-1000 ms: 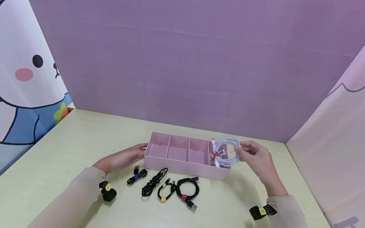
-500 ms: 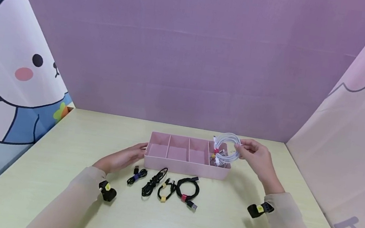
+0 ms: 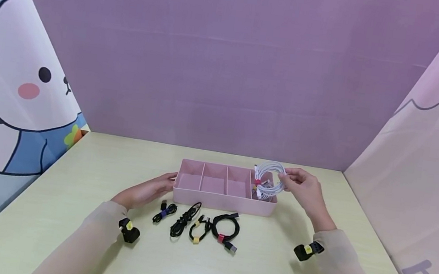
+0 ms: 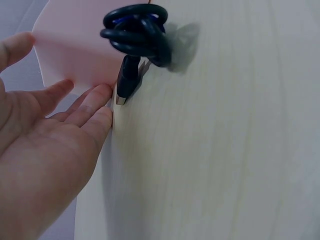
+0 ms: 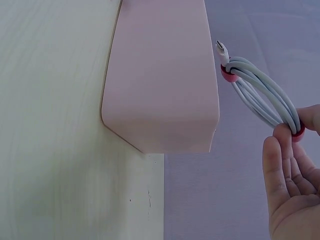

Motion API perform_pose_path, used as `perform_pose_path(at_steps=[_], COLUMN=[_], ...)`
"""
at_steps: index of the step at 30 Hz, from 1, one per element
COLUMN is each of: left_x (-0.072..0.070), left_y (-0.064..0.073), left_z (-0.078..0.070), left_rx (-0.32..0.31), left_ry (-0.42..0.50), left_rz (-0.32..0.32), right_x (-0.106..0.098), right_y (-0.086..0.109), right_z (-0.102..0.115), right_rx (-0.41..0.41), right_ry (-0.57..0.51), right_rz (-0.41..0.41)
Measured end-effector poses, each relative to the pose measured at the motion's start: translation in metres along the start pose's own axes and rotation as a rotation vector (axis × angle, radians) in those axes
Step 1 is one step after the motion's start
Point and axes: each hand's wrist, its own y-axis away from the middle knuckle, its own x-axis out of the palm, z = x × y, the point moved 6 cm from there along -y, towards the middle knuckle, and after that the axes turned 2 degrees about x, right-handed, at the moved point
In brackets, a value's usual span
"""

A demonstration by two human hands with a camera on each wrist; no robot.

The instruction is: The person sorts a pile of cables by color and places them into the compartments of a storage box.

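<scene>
A pale pink box with compartments side by side stands mid-table. My right hand pinches a coiled white USB cable between thumb and fingers. Red ties bind the coil, which hangs over the rightmost compartment, its plug end toward the box. What lies in that compartment is partly hidden behind the coil; some white cable shows. My left hand touches the box's left end with its fingertips, fingers loosely extended. Close by it lies a small black USB cable with a purple tie.
In front of the box lie more bundled cables: a long black one, a small one with yellow ties and a black USB cable with a red tie. A purple backdrop rises behind the table.
The right hand and white coil rise slightly, then shift a little left and down over the rightmost compartment. The left hand and box stay where they were.
</scene>
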Motion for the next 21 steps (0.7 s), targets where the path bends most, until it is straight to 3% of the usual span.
perform_pose_path(at_steps=[21], left_x=[-0.0004], left_y=[-0.0009], left_z=[0.0012], left_rx=[-0.007], left_ry=[0.011], left_rz=[-0.004], right_x=[0.0096], right_y=[-0.0047], right_z=[-0.0079], right_rx=[0.013], right_ry=[0.059], right_rz=[-0.013])
